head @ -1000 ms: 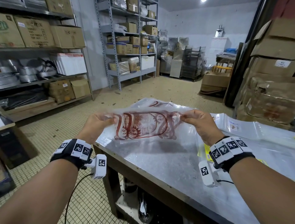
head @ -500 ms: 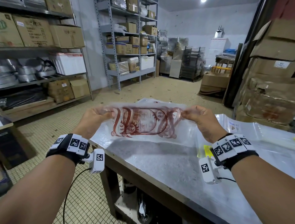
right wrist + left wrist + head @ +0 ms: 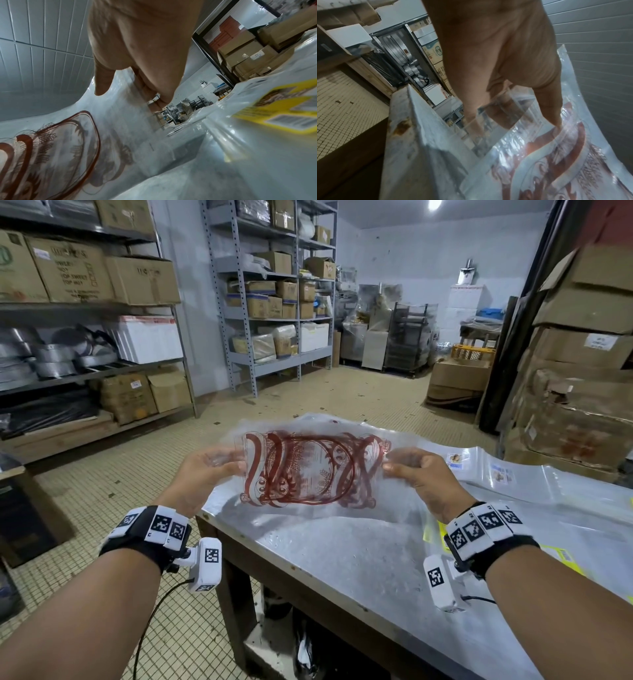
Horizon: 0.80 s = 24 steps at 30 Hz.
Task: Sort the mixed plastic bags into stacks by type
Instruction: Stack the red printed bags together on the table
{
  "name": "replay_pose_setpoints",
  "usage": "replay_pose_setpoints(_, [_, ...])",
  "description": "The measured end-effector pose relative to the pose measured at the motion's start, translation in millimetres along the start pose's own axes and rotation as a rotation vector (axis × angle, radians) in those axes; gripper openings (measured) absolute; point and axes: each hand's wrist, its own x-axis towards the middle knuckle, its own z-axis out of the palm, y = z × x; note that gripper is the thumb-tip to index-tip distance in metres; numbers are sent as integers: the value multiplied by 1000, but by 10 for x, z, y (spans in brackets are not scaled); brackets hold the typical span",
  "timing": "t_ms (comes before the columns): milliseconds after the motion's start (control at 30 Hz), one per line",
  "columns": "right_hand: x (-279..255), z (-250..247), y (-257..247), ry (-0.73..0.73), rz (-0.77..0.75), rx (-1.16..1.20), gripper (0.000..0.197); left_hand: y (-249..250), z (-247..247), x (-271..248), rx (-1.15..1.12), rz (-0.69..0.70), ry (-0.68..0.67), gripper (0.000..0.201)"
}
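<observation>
A clear plastic bag with a dark red ornamental print (image 3: 310, 470) is stretched flat in the air above the near left corner of the metal table (image 3: 342, 556). My left hand (image 3: 209, 470) pinches its left edge, thumb on top and fingers under the film (image 3: 544, 102). My right hand (image 3: 414, 474) pinches the right edge (image 3: 154, 100). More red-printed bags (image 3: 329, 422) lie on the table behind it. Clear bags with small labels (image 3: 496, 474) lie to the right, and bags with yellow labels (image 3: 278, 108) lie under my right wrist.
The table's left edge (image 3: 412, 121) drops to a tiled floor (image 3: 144, 467). Metal shelves with cardboard boxes (image 3: 85, 275) line the left wall. Stacked boxes (image 3: 582, 371) stand close beyond the table on the right. A dark crate (image 3: 20, 508) sits at the far left.
Both hands have lifted the red-printed bag slightly higher and pulled it flatter. The view has tilted a little.
</observation>
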Motion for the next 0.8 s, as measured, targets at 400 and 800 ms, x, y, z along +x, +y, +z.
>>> replay_pose_setpoints(400, [38,42,73,11,-18,-1,9,-47,103,53,-82,71,-97,39])
replay_pose_setpoints(800, [-20,85,17,27,-28,151,15,27,198,13,-179,126,-82,79])
